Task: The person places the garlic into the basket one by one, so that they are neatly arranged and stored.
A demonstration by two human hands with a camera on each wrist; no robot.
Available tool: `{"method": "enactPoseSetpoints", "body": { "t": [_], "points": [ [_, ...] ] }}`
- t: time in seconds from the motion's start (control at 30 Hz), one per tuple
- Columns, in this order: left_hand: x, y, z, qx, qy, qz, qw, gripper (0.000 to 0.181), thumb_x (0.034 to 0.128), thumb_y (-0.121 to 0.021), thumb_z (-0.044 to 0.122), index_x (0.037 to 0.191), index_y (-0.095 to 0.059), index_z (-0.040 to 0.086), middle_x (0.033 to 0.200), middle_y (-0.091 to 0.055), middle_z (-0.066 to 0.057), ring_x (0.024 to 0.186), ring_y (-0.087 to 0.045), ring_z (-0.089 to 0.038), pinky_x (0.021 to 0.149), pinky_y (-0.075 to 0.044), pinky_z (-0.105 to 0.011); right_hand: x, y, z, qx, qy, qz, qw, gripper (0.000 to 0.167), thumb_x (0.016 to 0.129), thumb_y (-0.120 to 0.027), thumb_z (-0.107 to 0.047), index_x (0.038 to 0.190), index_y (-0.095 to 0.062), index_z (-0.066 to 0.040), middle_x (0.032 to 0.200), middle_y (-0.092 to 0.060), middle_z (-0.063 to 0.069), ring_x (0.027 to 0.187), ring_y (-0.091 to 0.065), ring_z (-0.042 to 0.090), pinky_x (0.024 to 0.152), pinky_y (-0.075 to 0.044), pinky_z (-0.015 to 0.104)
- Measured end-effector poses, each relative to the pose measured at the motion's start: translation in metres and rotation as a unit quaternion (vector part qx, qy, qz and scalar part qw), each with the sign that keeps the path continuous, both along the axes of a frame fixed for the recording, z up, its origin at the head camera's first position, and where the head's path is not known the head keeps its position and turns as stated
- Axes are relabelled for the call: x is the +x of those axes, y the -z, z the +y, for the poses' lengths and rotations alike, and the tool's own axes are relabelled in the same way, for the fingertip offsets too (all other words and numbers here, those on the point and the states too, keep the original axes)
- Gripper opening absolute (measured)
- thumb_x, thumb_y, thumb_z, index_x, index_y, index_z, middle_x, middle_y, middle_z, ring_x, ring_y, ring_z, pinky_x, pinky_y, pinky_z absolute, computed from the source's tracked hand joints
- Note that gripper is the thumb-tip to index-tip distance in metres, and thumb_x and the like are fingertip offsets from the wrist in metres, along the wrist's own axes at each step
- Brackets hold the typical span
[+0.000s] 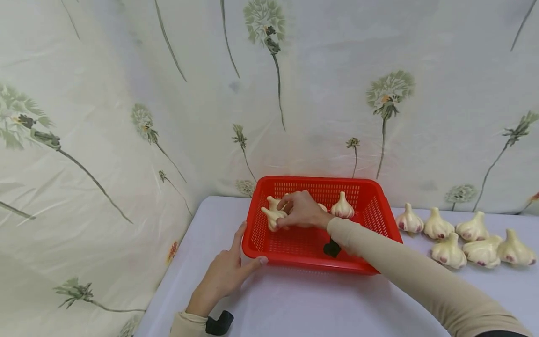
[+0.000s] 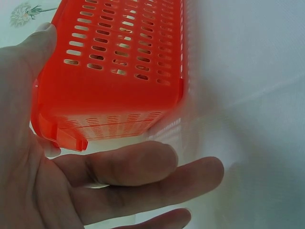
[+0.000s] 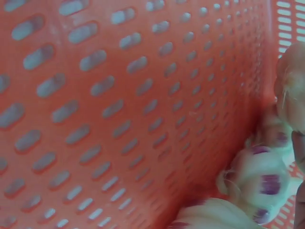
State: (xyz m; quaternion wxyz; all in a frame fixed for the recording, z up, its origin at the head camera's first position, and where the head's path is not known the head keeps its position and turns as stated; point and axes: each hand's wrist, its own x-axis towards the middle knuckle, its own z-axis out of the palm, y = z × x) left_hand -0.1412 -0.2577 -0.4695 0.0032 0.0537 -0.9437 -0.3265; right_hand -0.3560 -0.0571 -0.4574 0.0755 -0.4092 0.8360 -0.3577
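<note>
A red perforated plastic basket (image 1: pixel 311 262) sits on the table, and my right hand (image 1: pixel 305 210) reaches into its left half. Thumb and fingers there pinch a garlic bulb (image 1: pixel 274 218), whose edge also shows at the right of the right wrist view. Behind it lies another garlic bulb (image 1: pixel 273 203). A further garlic bulb (image 1: pixel 343 207) stands upright near the back wall, and one beside it is mostly hidden by my hand. My left hand (image 1: pixel 223 274) touches the basket's near left corner, thumb on the rim, with several fingers extended in the left wrist view.
Several garlic bulbs (image 1: pixel 448 250) lie in a loose group on the white tabletop (image 1: pixel 320 304), to the right of the basket. A curtain (image 1: pixel 320 103) printed with dandelions hangs close behind the table and along its left side.
</note>
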Motion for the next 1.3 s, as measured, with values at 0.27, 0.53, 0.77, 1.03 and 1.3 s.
{"method": "enactPoseSetpoints", "body": {
  "t": [0.27,0.53,0.77,1.03,1.3],
  "points": [
    [0.0005,-0.0007,0.0014,0.005,0.001,-0.007,1.0000,0.109,0.0883,-0.065,0.078,0.171,-0.013,0.029,0.059,-0.046,0.000,0.052,-0.040,-0.014,0.047,-0.031,-0.029,-0.0045,0.0076,0.0028,0.039,-0.034,0.048,0.9975,0.029,0.080,-0.090,-0.027,0.103,-0.081,-0.013,0.090,-0.082,-0.003,0.076,-0.071,0.005,0.068,-0.057,0.024],
    [0.0006,-0.0020,0.0014,0.009,-0.002,-0.009,0.9999,0.110,0.0879,-0.065,0.078,0.171,-0.013,0.029,0.059,-0.044,0.001,0.051,-0.037,-0.012,0.047,-0.029,-0.028,-0.0010,0.0030,0.0030,0.046,-0.059,0.048,0.9960,0.030,0.082,-0.089,-0.020,0.108,-0.079,-0.010,0.094,-0.082,0.003,0.083,-0.078,0.015,0.073,-0.059,0.026],
    [0.0000,-0.0018,0.0017,0.014,0.000,-0.013,0.9998,0.109,0.0878,-0.065,0.078,0.171,-0.013,0.029,0.059,-0.045,0.000,0.050,-0.036,-0.013,0.047,-0.030,-0.027,-0.0007,0.0035,0.0041,0.056,-0.049,0.055,0.9957,0.032,0.083,-0.090,-0.022,0.111,-0.080,-0.012,0.097,-0.082,0.001,0.088,-0.077,0.015,0.079,-0.062,0.030],
    [0.0000,-0.0014,0.0017,0.014,0.003,-0.011,0.9998,0.109,0.0880,-0.066,0.077,0.171,-0.013,0.030,0.059,-0.045,-0.001,0.050,-0.038,-0.014,0.047,-0.032,-0.028,-0.0025,0.0055,0.0052,0.069,-0.036,0.064,0.9949,0.037,0.081,-0.093,-0.030,0.113,-0.080,-0.016,0.096,-0.081,-0.005,0.087,-0.073,0.013,0.079,-0.060,0.030],
    [-0.0007,-0.0018,0.0009,0.010,-0.002,-0.015,0.9998,0.109,0.0878,-0.065,0.078,0.171,-0.012,0.031,0.062,-0.049,-0.002,0.053,-0.046,-0.016,0.048,-0.037,-0.029,-0.0074,0.0095,0.0060,0.071,-0.047,0.054,0.9949,0.044,0.079,-0.093,-0.038,0.114,-0.080,-0.015,0.101,-0.080,-0.005,0.090,-0.074,0.016,0.080,-0.059,0.031]
  ]
}}
